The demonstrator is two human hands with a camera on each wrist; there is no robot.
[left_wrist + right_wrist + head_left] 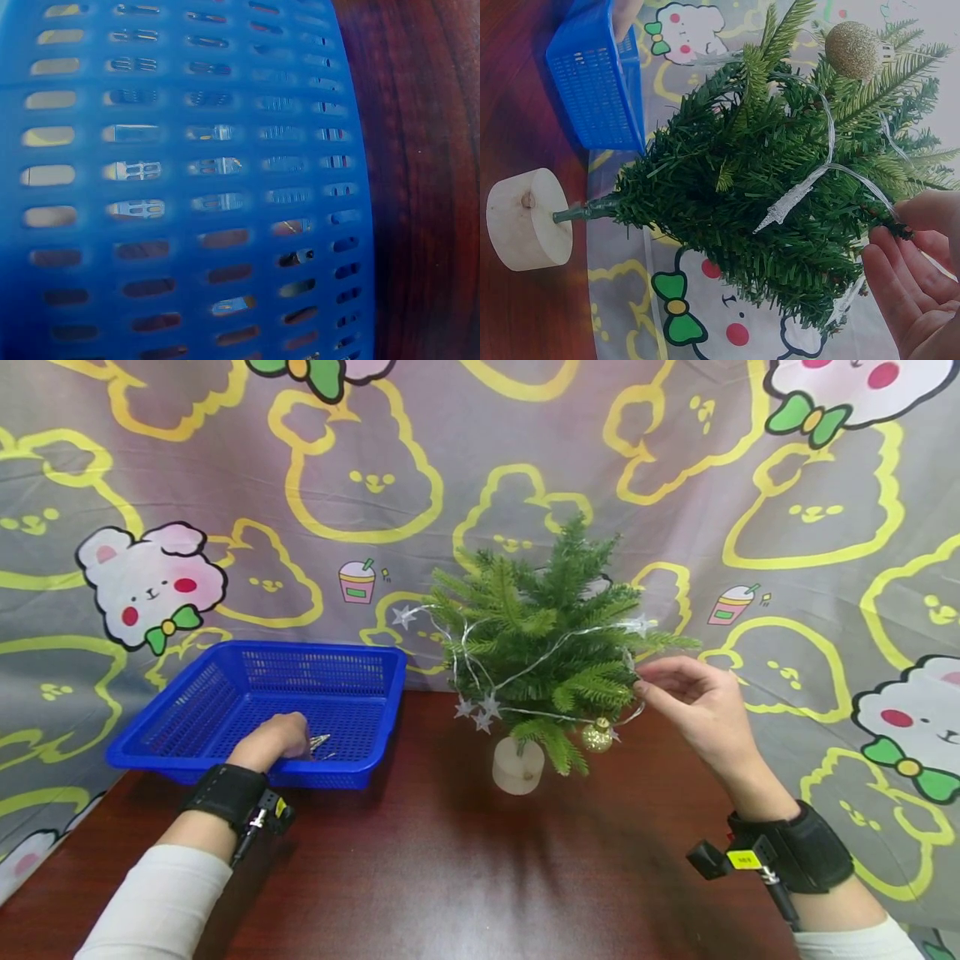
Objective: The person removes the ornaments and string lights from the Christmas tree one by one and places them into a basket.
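A small artificial Christmas tree [540, 643] stands upright on a round wooden base [518, 767]. A clear string of star lights [528, 670] winds around it, and a gold glitter bauble [597, 735] hangs low at its front. At the tree's right side, my right hand [701, 714] pinches a branch tip [900, 227] between thumb and fingers, right beside the light wire. My left hand [272, 742] reaches down inside the blue basket [393, 693], close to small gold pieces [319, 742]. Its fingertips are hidden; the left wrist view shows mostly the basket's slotted wall [180, 187].
The basket sits on the left of a dark red-brown wooden table [450, 860]. Behind the table hangs a grey cloth [480, 435] printed with yellow bear outlines and white bunny faces, close behind the tree.
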